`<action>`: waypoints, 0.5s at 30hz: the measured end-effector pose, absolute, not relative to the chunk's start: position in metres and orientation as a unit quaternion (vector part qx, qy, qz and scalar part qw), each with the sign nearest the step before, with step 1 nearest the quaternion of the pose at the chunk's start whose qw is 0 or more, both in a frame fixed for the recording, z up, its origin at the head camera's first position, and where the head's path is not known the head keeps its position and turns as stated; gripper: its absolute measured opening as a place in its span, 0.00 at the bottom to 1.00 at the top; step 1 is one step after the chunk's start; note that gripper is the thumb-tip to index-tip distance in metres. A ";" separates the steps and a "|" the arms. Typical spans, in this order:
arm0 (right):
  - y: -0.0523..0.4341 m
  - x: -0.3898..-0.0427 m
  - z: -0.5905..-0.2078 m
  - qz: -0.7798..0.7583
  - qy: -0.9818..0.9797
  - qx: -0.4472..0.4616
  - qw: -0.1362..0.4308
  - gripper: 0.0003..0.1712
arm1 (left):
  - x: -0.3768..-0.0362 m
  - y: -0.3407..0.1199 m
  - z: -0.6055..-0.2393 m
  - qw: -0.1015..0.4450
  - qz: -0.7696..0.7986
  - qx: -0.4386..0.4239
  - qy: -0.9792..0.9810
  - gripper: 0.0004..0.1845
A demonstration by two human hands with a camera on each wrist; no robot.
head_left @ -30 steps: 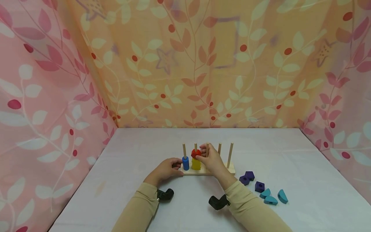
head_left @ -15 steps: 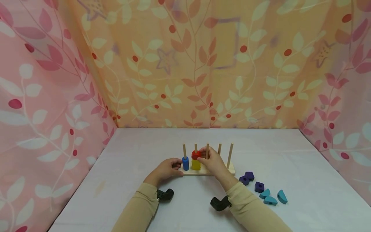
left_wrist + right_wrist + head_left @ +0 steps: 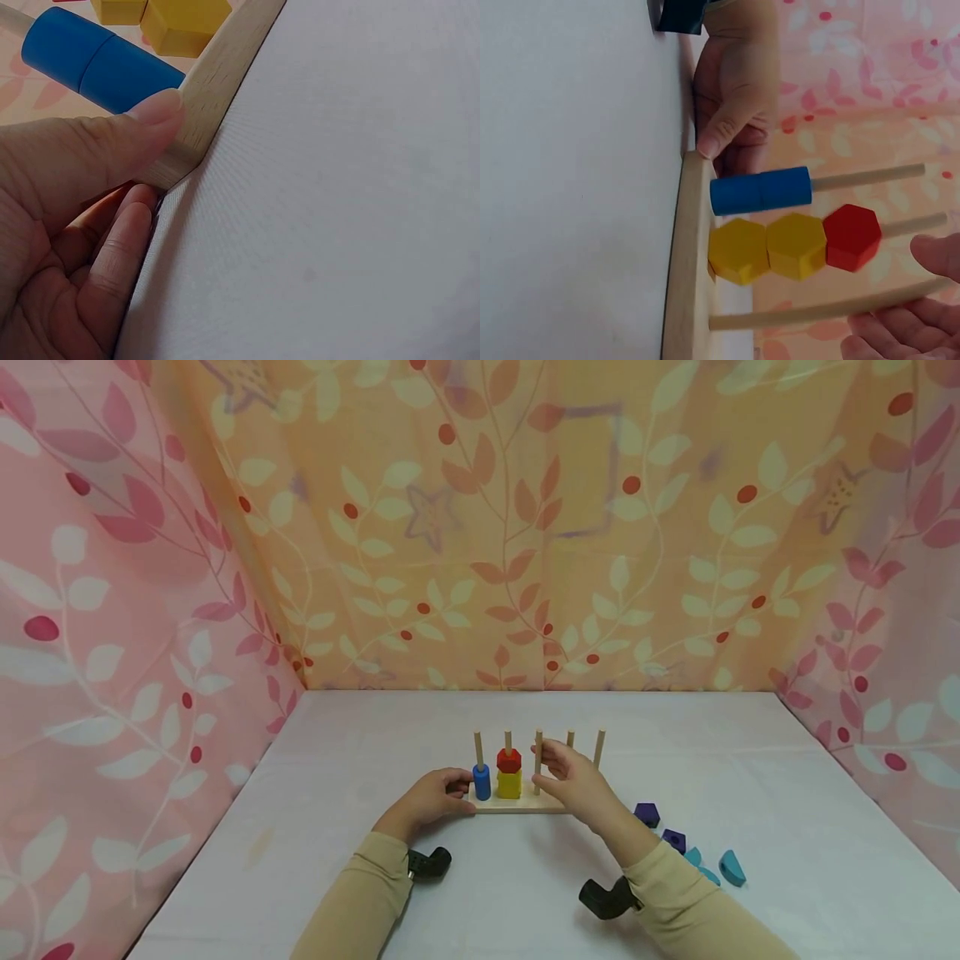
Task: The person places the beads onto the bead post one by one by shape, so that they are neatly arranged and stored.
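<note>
A wooden peg stacker base (image 3: 517,810) stands on the table with several upright pegs. My left hand (image 3: 426,797) holds its left end, thumb (image 3: 159,106) on the wood beside two blue cylinders (image 3: 760,190) on the first peg. Two yellow hexagonal blocks (image 3: 796,246) fill the lower part of the second peg, with a red block (image 3: 853,238) directly on top of them. Around the bare third peg (image 3: 537,764) is my right hand (image 3: 581,781), its fingers loosely spread and apart from the red block. In the right wrist view, its fingertips lie close to that peg.
Purple blocks (image 3: 647,814) and teal half-round blocks (image 3: 732,867) lie to the right of the stacker, some partly hidden by the right forearm. A black wrist camera (image 3: 606,898) sits under the right sleeve. Patterned curtains (image 3: 540,568) enclose the table behind and at both sides.
My right hand has let go of the red block, which has come down onto the yellow ones, and has moved right to the third peg. My left hand stays in place.
</note>
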State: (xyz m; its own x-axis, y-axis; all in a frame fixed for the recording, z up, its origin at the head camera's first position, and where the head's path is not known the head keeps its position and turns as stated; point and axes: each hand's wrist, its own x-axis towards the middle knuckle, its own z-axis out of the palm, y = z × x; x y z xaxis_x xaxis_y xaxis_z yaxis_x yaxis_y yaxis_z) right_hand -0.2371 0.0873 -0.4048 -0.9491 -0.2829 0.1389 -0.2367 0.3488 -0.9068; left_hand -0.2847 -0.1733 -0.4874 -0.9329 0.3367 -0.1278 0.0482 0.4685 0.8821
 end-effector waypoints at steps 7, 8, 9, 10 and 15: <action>0.119 -0.232 -0.402 -0.509 0.838 -0.188 0.061 0.23 | -0.285 -0.173 -0.487 0.141 0.493 0.114 0.851 0.28; 0.123 -0.232 -0.402 -0.505 0.840 -0.188 0.063 0.21 | -0.285 -0.173 -0.487 0.140 0.491 0.113 0.852 0.28; 0.128 -0.231 -0.402 -0.498 0.845 -0.185 0.061 0.19 | -0.284 -0.173 -0.486 0.140 0.489 0.111 0.854 0.28; 0.133 -0.231 -0.402 -0.495 0.847 -0.182 0.061 0.18 | -0.284 -0.173 -0.486 0.139 0.488 0.109 0.855 0.27; 0.156 -0.232 -0.405 -0.491 0.852 -0.168 0.067 0.18 | -0.283 -0.173 -0.485 0.143 0.489 0.103 0.854 0.27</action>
State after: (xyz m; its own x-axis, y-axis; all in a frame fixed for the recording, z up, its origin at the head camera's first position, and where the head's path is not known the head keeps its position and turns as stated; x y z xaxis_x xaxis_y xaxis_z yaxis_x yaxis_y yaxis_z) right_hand -0.2320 0.1557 -0.4053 -0.9343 -0.3528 0.0510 -0.2207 0.4602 -0.8599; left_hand -0.2827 -0.1733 -0.4852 -0.9378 0.3159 -0.1437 0.0357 0.4997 0.8655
